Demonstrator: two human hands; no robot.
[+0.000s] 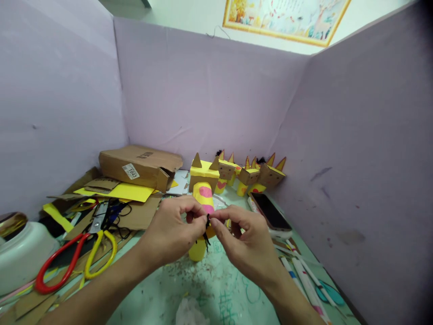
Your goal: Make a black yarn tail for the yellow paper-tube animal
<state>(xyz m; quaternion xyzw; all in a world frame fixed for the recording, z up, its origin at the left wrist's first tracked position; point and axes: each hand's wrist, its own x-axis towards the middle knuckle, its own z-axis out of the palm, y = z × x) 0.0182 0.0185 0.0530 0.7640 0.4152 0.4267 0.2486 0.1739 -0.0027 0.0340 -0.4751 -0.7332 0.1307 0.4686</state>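
Forearms (118, 279) | L fingers (199, 227) + R fingers (220, 231) pinch blk yarn (207, 221) | yel fig (204, 191) behind

The figure (203, 201) sits just below the centre of the frame, its body a yellow tube with bright pink patches. Its boxy head, yellow on top and brown cardboard below, carries two pointed brown ears and is at the far end. A yellow leg shows underneath. Black yarn (207, 225) is bunched at the near end, loose strands hanging.
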